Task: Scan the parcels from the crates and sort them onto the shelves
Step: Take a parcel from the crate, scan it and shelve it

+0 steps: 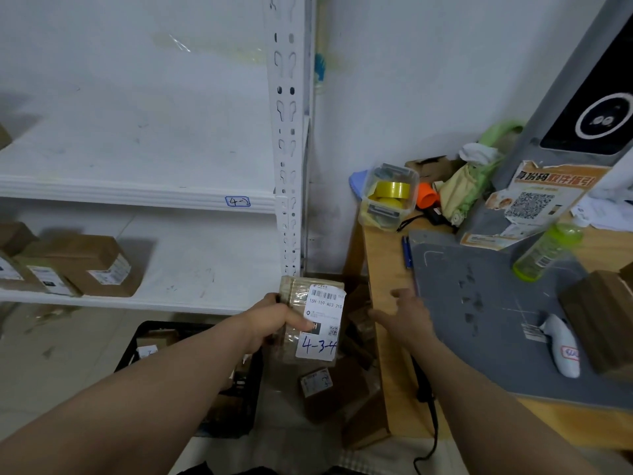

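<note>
Parcel point(308, 320) held upright before the shelving post, between the shelves and the desk point(387, 269), above loose boxes on the floor. Left hand point(274, 323) gripping its left edge, fingers curled round, thumb pressed on the label point(320, 347) marked 4-3-4. Right hand point(407, 320) holding nothing, fingers straight and spread over the desk edge; contact with the wood not determinable. Judged step: shelving by code. Recommended: check code against shelf tag point(237, 201); likely destination lower shelf point(191, 269). Set down beside stored boxes point(92, 265), label outward, free hand steadying.
</note>
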`<act>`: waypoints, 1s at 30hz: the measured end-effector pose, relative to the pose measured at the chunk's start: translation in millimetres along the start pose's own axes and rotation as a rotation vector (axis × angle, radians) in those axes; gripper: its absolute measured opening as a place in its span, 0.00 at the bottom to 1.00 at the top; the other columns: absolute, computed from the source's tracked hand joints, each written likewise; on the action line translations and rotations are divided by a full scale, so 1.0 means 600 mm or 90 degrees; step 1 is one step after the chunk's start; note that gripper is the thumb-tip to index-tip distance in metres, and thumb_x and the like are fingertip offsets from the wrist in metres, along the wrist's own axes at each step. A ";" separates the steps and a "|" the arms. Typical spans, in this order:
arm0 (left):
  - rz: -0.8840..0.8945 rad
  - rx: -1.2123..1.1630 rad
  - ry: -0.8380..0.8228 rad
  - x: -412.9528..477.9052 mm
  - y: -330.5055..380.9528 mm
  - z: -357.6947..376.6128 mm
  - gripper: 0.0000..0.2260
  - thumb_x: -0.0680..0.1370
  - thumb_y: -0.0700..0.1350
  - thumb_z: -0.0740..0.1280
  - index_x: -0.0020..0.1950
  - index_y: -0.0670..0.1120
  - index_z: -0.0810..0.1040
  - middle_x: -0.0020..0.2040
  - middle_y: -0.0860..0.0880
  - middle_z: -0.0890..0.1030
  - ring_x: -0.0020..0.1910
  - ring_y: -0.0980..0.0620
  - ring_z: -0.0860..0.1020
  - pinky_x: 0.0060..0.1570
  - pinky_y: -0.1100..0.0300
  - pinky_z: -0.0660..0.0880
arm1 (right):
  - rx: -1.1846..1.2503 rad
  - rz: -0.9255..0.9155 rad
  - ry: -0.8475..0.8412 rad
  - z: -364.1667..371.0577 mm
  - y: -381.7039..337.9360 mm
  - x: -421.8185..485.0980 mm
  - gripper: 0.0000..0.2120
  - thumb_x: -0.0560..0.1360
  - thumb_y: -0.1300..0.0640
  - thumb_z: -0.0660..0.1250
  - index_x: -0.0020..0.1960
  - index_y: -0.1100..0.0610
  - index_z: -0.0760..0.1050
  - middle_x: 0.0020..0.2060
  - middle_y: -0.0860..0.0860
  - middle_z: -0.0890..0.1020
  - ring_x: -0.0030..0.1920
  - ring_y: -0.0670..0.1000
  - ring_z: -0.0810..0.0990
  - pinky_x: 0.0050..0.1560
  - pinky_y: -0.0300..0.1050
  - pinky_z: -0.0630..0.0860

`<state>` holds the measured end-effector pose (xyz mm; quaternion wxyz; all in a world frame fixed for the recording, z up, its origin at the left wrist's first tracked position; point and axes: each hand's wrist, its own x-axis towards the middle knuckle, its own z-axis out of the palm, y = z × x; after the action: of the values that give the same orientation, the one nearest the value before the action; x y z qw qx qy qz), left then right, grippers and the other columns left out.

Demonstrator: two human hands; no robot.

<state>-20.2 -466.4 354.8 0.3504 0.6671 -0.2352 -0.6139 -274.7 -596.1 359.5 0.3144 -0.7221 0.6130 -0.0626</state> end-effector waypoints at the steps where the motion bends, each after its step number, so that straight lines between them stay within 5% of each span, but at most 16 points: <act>1: 0.008 0.004 -0.005 -0.009 0.007 -0.002 0.45 0.53 0.48 0.86 0.68 0.49 0.74 0.55 0.50 0.86 0.57 0.44 0.84 0.63 0.40 0.75 | 0.079 -0.029 -0.064 0.000 -0.026 -0.002 0.38 0.71 0.37 0.74 0.75 0.50 0.65 0.69 0.53 0.72 0.66 0.56 0.73 0.63 0.55 0.76; 6: 0.052 0.012 -0.023 -0.060 0.037 -0.044 0.28 0.67 0.40 0.79 0.66 0.47 0.78 0.55 0.48 0.86 0.58 0.45 0.83 0.62 0.45 0.76 | 0.332 -0.074 -0.378 0.011 -0.166 -0.020 0.40 0.71 0.45 0.77 0.76 0.45 0.60 0.68 0.52 0.74 0.65 0.56 0.75 0.63 0.54 0.76; 8: 0.057 0.006 -0.018 -0.080 0.040 -0.079 0.34 0.63 0.42 0.81 0.68 0.46 0.76 0.57 0.47 0.86 0.59 0.44 0.82 0.65 0.41 0.74 | 0.351 -0.102 -0.449 0.019 -0.212 -0.021 0.37 0.71 0.54 0.78 0.73 0.44 0.62 0.62 0.50 0.78 0.58 0.53 0.81 0.54 0.48 0.81; 10: 0.079 0.013 -0.035 -0.102 0.044 -0.122 0.35 0.62 0.43 0.82 0.68 0.45 0.77 0.59 0.46 0.85 0.61 0.42 0.81 0.68 0.39 0.72 | 0.366 -0.126 -0.474 0.028 -0.257 -0.022 0.35 0.70 0.56 0.79 0.71 0.45 0.67 0.62 0.53 0.79 0.57 0.55 0.84 0.56 0.54 0.82; 16: 0.184 -0.016 -0.015 -0.225 0.105 -0.267 0.33 0.64 0.43 0.82 0.68 0.47 0.78 0.64 0.42 0.82 0.66 0.38 0.78 0.70 0.34 0.68 | 0.413 -0.259 -0.452 0.017 -0.442 -0.070 0.20 0.71 0.43 0.76 0.62 0.40 0.78 0.55 0.54 0.85 0.51 0.55 0.86 0.54 0.59 0.81; 20: 0.330 -0.037 0.017 -0.346 0.204 -0.367 0.31 0.66 0.41 0.79 0.68 0.47 0.77 0.65 0.40 0.81 0.66 0.36 0.78 0.71 0.34 0.67 | 0.504 -0.380 -0.345 -0.015 -0.614 -0.136 0.25 0.73 0.34 0.69 0.67 0.34 0.69 0.54 0.46 0.86 0.53 0.51 0.85 0.52 0.53 0.81; 26: 0.556 -0.086 0.153 -0.544 0.361 -0.496 0.46 0.56 0.38 0.83 0.71 0.53 0.70 0.61 0.39 0.83 0.59 0.36 0.82 0.65 0.32 0.73 | 0.578 -0.603 -0.275 -0.075 -0.820 -0.244 0.52 0.54 0.42 0.86 0.73 0.38 0.65 0.59 0.52 0.84 0.59 0.55 0.84 0.60 0.57 0.80; 30: 0.683 -0.082 0.180 -0.657 0.439 -0.535 0.47 0.53 0.41 0.84 0.68 0.54 0.67 0.59 0.41 0.84 0.56 0.36 0.83 0.62 0.33 0.75 | 0.554 -0.697 -0.170 -0.117 -0.912 -0.302 0.50 0.56 0.39 0.84 0.73 0.37 0.64 0.61 0.48 0.83 0.61 0.51 0.82 0.63 0.53 0.78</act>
<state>272.6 -285.4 812.5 0.6819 0.5073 -0.4542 -0.2670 111.2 -426.9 759.4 0.5699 -0.7371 0.0377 -0.3613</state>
